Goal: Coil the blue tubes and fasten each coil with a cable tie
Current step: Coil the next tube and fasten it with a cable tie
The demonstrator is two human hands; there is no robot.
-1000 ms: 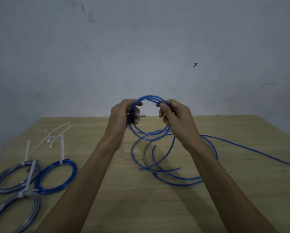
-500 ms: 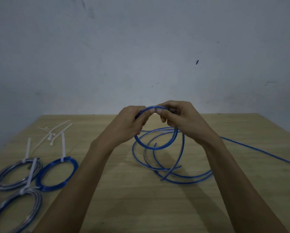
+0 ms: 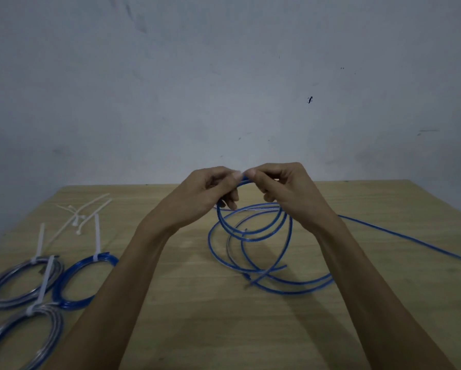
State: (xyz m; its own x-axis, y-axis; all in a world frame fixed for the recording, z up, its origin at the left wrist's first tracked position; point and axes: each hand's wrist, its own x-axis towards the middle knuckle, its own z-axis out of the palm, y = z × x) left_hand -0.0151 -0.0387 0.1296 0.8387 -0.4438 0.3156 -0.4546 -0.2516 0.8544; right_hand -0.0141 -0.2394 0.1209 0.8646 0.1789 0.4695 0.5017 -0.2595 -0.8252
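Note:
A long blue tube [image 3: 253, 236] hangs in loose loops above the middle of the wooden table [image 3: 250, 329]. My left hand [image 3: 205, 193] and my right hand [image 3: 285, 188] pinch the top of the loops side by side, thumbs almost touching. The lower loops rest on the table, and the tube's free length [image 3: 410, 239] runs off to the right edge. Three finished coils lie at the left, each with a white cable tie: a blue one [image 3: 86, 281] and two greyer ones [image 3: 23, 284] [image 3: 23, 340].
Several loose white cable ties [image 3: 82, 217] lie at the table's far left corner. A grey wall stands right behind the table's back edge.
Both hands have come closer together and lowered a little, gathering the loops at the top. The hanging loops have shifted and tightened.

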